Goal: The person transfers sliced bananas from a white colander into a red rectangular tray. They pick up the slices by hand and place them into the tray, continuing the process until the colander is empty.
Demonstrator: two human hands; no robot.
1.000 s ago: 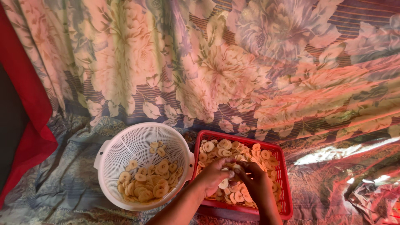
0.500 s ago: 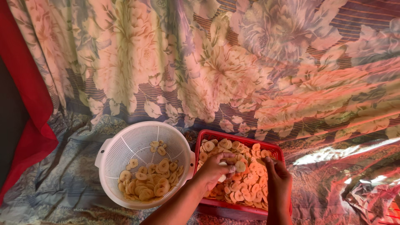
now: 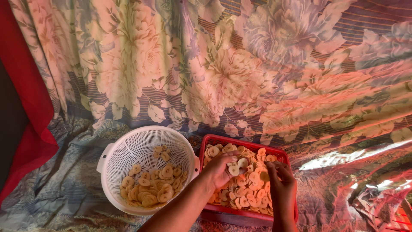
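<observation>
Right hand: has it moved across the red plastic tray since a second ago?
Yes. The right hand has slid rightward from the middle to the red plastic tray's right edge.

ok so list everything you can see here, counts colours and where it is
colander: one, white plastic, left of centre on the cloth, partly filled
slices in colander: many, pale yellow rounds, heaped at its near side
tray: one, red, rectangular, right of the colander and touching it
slices in tray: many, pale yellow rounds, spread over most of it
floral cloth: one, cream and blue with large flowers, hanging behind and running under everything
red cloth: one, hanging at the left edge
shiny sheet: one, crumpled, reddish, bottom right
left hand: in the tray, fingers curled over slices
right hand: in the tray at its right side, on the slices
</observation>
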